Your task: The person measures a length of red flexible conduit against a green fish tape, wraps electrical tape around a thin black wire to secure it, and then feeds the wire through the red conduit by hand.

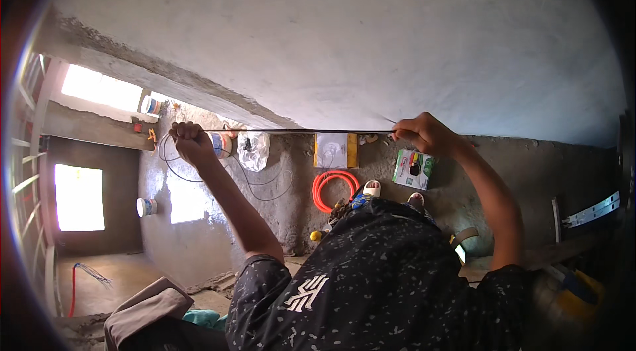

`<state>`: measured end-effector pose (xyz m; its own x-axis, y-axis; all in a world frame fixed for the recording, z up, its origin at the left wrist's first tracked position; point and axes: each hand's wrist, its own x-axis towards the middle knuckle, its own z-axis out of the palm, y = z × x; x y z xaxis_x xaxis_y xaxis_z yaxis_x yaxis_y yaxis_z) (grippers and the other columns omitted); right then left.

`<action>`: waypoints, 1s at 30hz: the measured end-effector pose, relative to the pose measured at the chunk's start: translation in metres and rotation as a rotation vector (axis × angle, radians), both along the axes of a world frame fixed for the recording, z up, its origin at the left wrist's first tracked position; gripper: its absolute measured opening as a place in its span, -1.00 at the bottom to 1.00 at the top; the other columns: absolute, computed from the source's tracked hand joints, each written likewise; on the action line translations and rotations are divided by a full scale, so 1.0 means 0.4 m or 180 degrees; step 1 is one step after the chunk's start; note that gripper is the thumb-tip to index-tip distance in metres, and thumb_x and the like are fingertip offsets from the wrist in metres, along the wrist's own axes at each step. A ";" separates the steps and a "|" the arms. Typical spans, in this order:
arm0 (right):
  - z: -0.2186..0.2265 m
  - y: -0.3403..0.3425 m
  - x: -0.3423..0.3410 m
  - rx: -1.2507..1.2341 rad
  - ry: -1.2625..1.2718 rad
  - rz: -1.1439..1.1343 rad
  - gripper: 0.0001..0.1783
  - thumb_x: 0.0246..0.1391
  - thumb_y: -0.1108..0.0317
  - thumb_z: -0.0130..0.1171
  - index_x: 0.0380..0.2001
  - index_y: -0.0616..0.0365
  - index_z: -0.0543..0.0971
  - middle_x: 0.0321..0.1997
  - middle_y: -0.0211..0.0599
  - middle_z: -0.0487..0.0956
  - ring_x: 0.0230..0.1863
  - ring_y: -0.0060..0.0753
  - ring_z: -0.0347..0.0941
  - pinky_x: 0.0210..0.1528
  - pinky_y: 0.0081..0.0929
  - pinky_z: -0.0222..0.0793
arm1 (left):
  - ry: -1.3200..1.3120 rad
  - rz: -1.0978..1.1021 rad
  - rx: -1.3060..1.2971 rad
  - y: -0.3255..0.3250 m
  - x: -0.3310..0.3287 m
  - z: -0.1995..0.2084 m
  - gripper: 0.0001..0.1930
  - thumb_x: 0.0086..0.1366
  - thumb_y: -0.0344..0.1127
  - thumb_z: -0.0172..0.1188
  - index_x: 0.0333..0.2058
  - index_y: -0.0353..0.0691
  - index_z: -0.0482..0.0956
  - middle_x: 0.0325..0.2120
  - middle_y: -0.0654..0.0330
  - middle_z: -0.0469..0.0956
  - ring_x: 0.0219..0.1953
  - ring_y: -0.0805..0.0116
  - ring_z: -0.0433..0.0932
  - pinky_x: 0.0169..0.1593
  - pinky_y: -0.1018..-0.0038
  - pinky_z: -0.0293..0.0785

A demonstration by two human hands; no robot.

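Observation:
A thin black wire (298,130) runs straight and level between my hands, in front of the pale wall. My left hand (190,143) is closed in a fist round its left part. With thumb and fingers pinched together, my right hand (425,134) grips the other end, and a short tip sticks out past the fingers toward the wall. Loose loops of thin dark wire hang below my left hand toward the floor. An orange coil of tubing (317,193) lies on the floor below the wire, near my feet.
Beside my feet lies a green and white box (412,171). A flat white and yellow package (331,150), a clear plastic bag (254,151) and several white buckets, one a small tub (146,207), stand around. A metal strip (591,209) is at right, a barred frame (28,182) at left.

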<state>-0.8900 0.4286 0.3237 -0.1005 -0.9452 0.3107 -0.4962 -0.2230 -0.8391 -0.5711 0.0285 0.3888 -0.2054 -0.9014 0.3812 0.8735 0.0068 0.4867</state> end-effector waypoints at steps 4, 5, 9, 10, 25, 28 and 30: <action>0.013 0.059 -0.016 0.0190 0.0314 -0.0294 -0.91 0.10 0.45 0.09 -0.34 0.22 0.52 -0.52 -0.17 0.59 -0.53 -0.17 0.54 -0.45 -0.37 0.38 | -0.0412 0.0015 0.0005 0.016 0.037 -0.027 -0.84 0.31 -0.55 -0.12 -0.42 -0.12 0.31 -0.65 0.42 0.21 -0.67 0.61 0.14 -0.60 0.67 0.22; 0.002 0.073 -0.014 0.0168 0.0477 -0.0315 -0.92 0.08 0.46 0.10 -0.35 0.23 0.51 -0.51 -0.17 0.59 -0.51 -0.14 0.55 -0.45 -0.35 0.39 | -0.0742 0.0348 0.0017 0.003 0.056 -0.053 -0.87 0.35 -0.50 -0.11 -0.40 -0.13 0.32 -0.65 0.41 0.21 -0.66 0.60 0.16 -0.56 0.68 0.25; -0.039 0.091 0.014 0.0009 0.1310 -0.0349 -0.93 -0.01 0.45 0.15 -0.41 0.15 0.49 -0.52 -0.25 0.58 -0.51 -0.17 0.55 -0.52 -0.32 0.42 | -0.0564 -0.0236 0.0477 -0.036 0.181 -0.158 -0.94 0.30 -0.50 -0.02 -0.34 -0.18 0.37 -0.61 0.37 0.27 -0.60 0.57 0.25 -0.48 0.66 0.33; -0.054 0.090 0.027 -0.0199 0.1721 -0.0353 -0.93 -0.03 0.44 0.17 -0.44 0.12 0.48 -0.55 -0.30 0.56 -0.56 -0.23 0.54 -0.58 -0.34 0.41 | -0.0693 -0.0348 0.0905 -0.035 0.207 -0.183 -0.96 0.32 -0.45 -0.01 -0.31 -0.17 0.41 -0.59 0.36 0.33 -0.59 0.56 0.31 -0.44 0.66 0.37; -0.158 -0.043 0.275 0.0201 0.2069 0.0969 -0.86 -0.10 0.33 0.11 -0.49 0.09 0.61 -0.43 -0.22 0.63 -0.33 -0.12 0.60 -0.34 -0.19 0.51 | -0.4503 -0.5089 -0.4093 0.568 -0.444 -0.282 -0.64 0.37 -0.25 -0.01 0.02 -0.39 0.46 -0.13 0.06 0.55 -0.03 0.30 0.51 0.01 0.42 0.43; -0.165 -0.041 0.304 0.0844 0.1749 0.1186 -0.87 -0.13 0.32 0.13 -0.49 0.06 0.62 -0.42 -0.19 0.63 -0.32 -0.09 0.59 -0.35 -0.15 0.50 | -0.4587 -0.5988 -0.0064 0.589 -0.458 -0.366 -0.63 0.39 -0.25 -0.04 -0.02 -0.46 0.47 -0.19 0.09 0.56 -0.12 0.33 0.52 -0.02 0.45 0.43; -0.236 -0.054 0.333 0.0448 0.1404 0.1124 -0.83 -0.10 0.27 0.11 -0.50 0.07 0.63 -0.42 -0.15 0.63 -0.33 -0.04 0.58 -0.36 -0.10 0.48 | -0.5156 -0.5946 -0.0433 0.630 -0.493 -0.402 -0.62 0.41 -0.25 -0.05 -0.06 -0.52 0.47 -0.28 0.13 0.54 -0.21 0.37 0.51 -0.12 0.46 0.43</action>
<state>-0.7567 0.4070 0.2292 0.3387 -0.9331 0.1206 -0.7213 -0.3398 -0.6035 -0.7685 0.2805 0.2281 -0.4430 0.4514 -0.7746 -0.8394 0.0946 0.5352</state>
